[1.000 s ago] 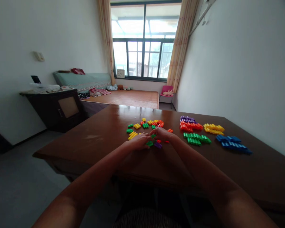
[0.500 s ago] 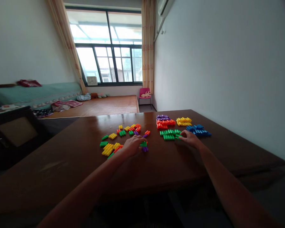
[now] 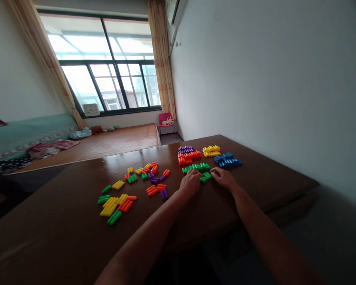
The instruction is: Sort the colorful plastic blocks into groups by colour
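Small joined plastic tubes lie sorted by colour on the dark wooden table (image 3: 154, 221). My left hand (image 3: 191, 183) has its fingers closed on a green tube piece (image 3: 202, 179) and partly covers the green group (image 3: 192, 168). My right hand (image 3: 224, 177) is just to the right, its fingers bent and slightly apart, fingertips beside another green tube piece (image 3: 207, 175). Behind the hands sit orange pieces (image 3: 186, 160) and purple pieces (image 3: 186, 149). Yellow pieces (image 3: 211, 151) and blue pieces (image 3: 228, 160) lie farther right.
Mixed yellow pieces (image 3: 109, 206), orange pieces (image 3: 152, 190), purple pieces (image 3: 164, 194) and green pieces (image 3: 115, 217) are scattered on the left. A white wall (image 3: 255, 99) runs along the right. Beyond the table are a bed (image 3: 130, 138) and a pink chair (image 3: 165, 117).
My left hand has moved right from the scattered pieces to the green group, bringing a green piece. My right hand stays beside that group. The view has turned to the right.
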Available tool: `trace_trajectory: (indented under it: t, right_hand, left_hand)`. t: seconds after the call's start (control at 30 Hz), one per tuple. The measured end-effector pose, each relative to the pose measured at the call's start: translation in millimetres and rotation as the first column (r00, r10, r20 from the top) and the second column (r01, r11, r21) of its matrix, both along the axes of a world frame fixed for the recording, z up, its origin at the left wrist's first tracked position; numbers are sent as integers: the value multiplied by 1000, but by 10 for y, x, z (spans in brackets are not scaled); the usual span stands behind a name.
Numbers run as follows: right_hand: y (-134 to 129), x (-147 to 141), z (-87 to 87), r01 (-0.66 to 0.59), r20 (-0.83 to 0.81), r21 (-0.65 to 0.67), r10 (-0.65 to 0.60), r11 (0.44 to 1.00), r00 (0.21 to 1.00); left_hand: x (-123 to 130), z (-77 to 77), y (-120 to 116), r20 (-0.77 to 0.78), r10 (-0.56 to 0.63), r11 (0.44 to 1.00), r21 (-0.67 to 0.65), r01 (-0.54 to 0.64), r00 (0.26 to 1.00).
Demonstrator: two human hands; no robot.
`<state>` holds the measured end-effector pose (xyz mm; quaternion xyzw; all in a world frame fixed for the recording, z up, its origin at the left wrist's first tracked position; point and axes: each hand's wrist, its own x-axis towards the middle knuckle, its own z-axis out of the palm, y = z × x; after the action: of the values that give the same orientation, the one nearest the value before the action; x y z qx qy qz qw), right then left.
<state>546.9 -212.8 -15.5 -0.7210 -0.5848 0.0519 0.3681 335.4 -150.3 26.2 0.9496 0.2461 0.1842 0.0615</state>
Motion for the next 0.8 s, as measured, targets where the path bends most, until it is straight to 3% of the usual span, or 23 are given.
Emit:
trace_trajectory:
  t: [0.17,0.33,0.53,0.8]
  right_hand:
    - [-22,52,-23,-152,16,-17,152,988,988]
    - [-2,105,-48,-34,-22,-35,33,999,999]
    - [32,60,-18,39,83,-38,-35,999,996]
    - [81,51,17,2,128,-51,4,999,992]
  left_hand:
    - [151,-86,-117,-68,-8,1000,13,8,998]
    - [317,-87,-153,-125,-54,997,41,60,991]
    - [414,-15,-19,-166,17,994,111,1,986]
    - [349,14,6,-120,90,993,91,-80,989]
